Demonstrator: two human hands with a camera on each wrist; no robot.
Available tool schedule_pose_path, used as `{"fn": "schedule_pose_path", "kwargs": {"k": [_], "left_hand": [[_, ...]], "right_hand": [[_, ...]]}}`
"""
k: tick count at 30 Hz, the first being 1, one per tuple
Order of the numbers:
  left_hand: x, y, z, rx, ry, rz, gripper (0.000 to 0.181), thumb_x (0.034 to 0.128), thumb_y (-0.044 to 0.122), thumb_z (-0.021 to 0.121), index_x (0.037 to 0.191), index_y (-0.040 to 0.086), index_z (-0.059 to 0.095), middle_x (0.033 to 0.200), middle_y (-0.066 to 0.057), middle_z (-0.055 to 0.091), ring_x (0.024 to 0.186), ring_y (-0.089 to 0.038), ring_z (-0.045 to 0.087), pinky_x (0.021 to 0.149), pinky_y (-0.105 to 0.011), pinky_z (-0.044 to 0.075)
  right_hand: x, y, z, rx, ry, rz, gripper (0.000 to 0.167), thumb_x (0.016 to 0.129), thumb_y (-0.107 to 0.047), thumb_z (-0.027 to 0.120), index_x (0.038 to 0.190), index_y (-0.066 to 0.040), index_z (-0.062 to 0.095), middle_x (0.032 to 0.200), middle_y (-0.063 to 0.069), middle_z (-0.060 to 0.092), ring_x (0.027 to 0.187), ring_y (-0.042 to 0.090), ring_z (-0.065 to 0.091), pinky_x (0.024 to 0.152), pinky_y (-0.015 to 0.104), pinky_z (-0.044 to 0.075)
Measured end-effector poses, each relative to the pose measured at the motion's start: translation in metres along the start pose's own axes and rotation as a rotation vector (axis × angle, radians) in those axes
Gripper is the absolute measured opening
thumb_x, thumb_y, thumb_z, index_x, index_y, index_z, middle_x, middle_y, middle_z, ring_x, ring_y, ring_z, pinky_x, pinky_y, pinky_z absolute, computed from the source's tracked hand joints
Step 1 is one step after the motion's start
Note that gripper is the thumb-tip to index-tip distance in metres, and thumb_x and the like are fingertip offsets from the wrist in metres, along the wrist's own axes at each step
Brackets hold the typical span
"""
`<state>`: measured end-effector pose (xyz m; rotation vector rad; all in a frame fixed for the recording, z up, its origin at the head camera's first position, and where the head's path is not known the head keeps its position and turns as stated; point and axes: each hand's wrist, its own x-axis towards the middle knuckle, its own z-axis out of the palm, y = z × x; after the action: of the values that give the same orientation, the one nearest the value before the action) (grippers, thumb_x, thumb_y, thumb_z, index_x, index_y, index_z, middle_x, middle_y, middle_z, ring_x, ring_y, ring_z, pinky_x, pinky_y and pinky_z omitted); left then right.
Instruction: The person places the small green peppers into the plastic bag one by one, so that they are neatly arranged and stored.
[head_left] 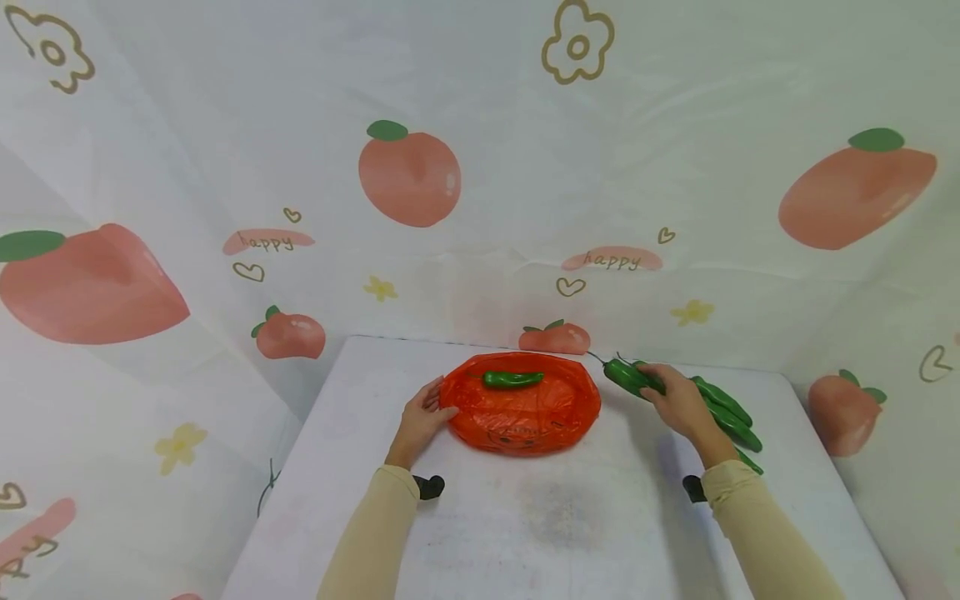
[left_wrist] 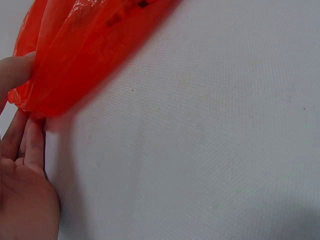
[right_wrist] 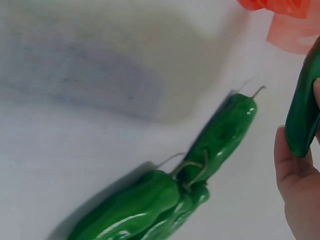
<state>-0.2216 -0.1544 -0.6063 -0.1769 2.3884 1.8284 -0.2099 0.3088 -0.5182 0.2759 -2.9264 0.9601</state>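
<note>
Pale yellow sleeves come in nearest my head view, the left sleeve (head_left: 375,525) and the right sleeve (head_left: 765,525) both reaching forward over a white table (head_left: 555,517), with a small black piece (head_left: 429,487) by the left wrist and another black piece (head_left: 694,489) by the right. From my seat I see the left hand (head_left: 420,421) holding the left edge of a red plastic bag (head_left: 525,417), thumb on one side of the plastic and fingers on the other, so its grasp is narrow. The bag lies spread on the table with its mouth facing up and dark print on its near side. Inside, toward the far edge, I can make out one green pepper (head_left: 513,380) lying sideways. Over on the right, the right hand (head_left: 681,404) grips another pepper (head_left: 624,375), stem end toward the bag; it sits just beside the bag's right edge, outside it. My right wrist view shows more peppers (right_wrist: 135,200) in a cluster on the table, stems crossing, near that hand. Behind everything I see a white cloth (head_left: 487,275) printed with peaches, hearts and flowers
</note>
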Motion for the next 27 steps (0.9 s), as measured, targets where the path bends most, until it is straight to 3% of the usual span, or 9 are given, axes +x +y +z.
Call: {"fn": "schedule_pose_path", "kwargs": {"k": [12, 18, 27], "left_hand": [[-0.003, 0.004, 0.000, -0.008, -0.005, 0.007, 0.067, 0.0927, 0.019, 0.074, 0.153, 0.022, 0.046, 0.155, -0.009, 0.050, 0.144, -0.031, 0.048, 0.122, -0.048, 0.040], [0.001, -0.001, 0.000, 0.007, -0.001, -0.012, 0.067, 0.0924, 0.021, 0.075, 0.153, 0.025, 0.047, 0.154, -0.006, 0.052, 0.144, -0.029, 0.049, 0.121, -0.047, 0.041], [0.002, -0.003, 0.000, -0.005, -0.001, -0.005, 0.067, 0.0918, 0.020, 0.076, 0.152, 0.026, 0.047, 0.154, -0.006, 0.052, 0.144, -0.028, 0.049, 0.122, -0.046, 0.040]], "right_hand": [[0.013, -0.024, -0.003, 0.004, -0.040, 0.029, 0.042, 0.100, -0.012, 0.062, 0.140, -0.002, 0.056, 0.143, 0.027, 0.057, 0.129, 0.047, 0.055, 0.109, 0.067, 0.044], [0.016, -0.035, -0.003, 0.020, -0.073, 0.053, 0.042, 0.101, -0.018, 0.063, 0.141, -0.006, 0.057, 0.144, 0.025, 0.057, 0.129, 0.046, 0.054, 0.109, 0.067, 0.045], [0.020, -0.046, 0.008, 0.046, -0.091, 0.016, 0.038, 0.100, -0.019, 0.065, 0.136, -0.009, 0.062, 0.141, 0.024, 0.060, 0.126, 0.044, 0.057, 0.105, 0.065, 0.050]]}}
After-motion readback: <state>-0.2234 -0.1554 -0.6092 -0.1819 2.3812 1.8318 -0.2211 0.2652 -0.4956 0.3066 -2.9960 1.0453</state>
